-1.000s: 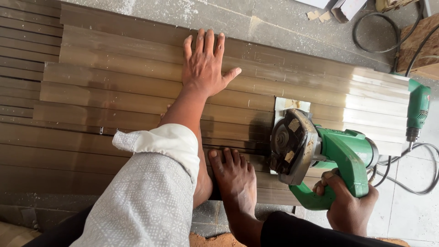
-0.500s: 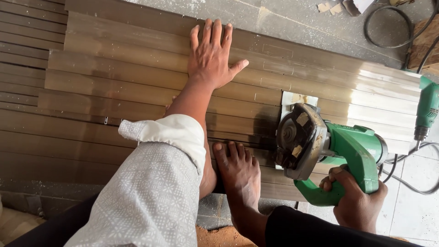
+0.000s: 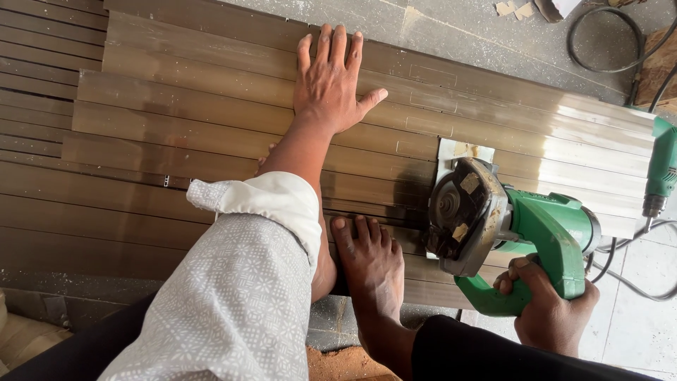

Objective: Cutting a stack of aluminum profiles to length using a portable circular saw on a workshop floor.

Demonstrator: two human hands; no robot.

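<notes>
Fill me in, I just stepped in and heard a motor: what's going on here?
A person crouches over a stack of long brown strips laid side by side on the floor. The left hand presses flat on the strips, fingers spread, and a bare foot also rests on them. The right hand grips the handle of a green circular saw, whose blade end sits on the strips near their right side. A second green power tool lies at the right edge.
</notes>
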